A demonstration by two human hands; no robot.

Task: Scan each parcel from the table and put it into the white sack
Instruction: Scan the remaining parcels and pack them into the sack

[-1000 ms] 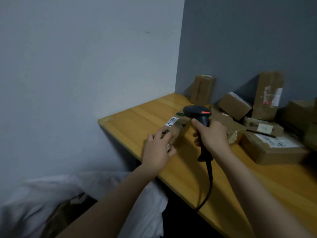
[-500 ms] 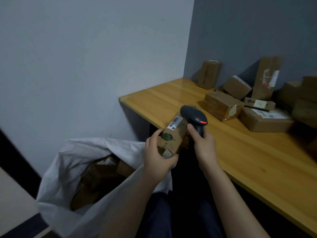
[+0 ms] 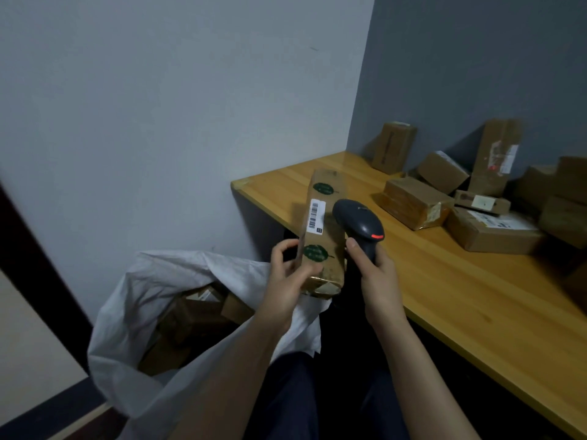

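- Because the white sack [image 3: 127,325] gapes low on your left, with brown boxes already lying in it, the drop will run down and leftward from where you hold the parcel. Its near rim passes just under your left forearm.
- Your left hand [image 3: 286,276] grips the parcel [image 3: 320,231] by its lower end, thumb across the front face and fingers curled round the left edge. This hand is nearer the sack, so I'd judge it should make the drop alone.
- The parcel stands nearly upright in the air, off the table and above the sack's right edge. Its long axis runs up and slightly away from you.
- Your right hand [image 3: 379,274] is clenched round the handle of the scanner [image 3: 357,222]. The scanner's head sits just to the right of the barcode label [image 3: 316,215] on the parcel's upper half.
- Whether the read has registered cannot be told.
- Beyond, the table [image 3: 444,300] carries a heap of parcels [image 3: 416,203] against the far wall, well apart from both hands and not yet scanned.
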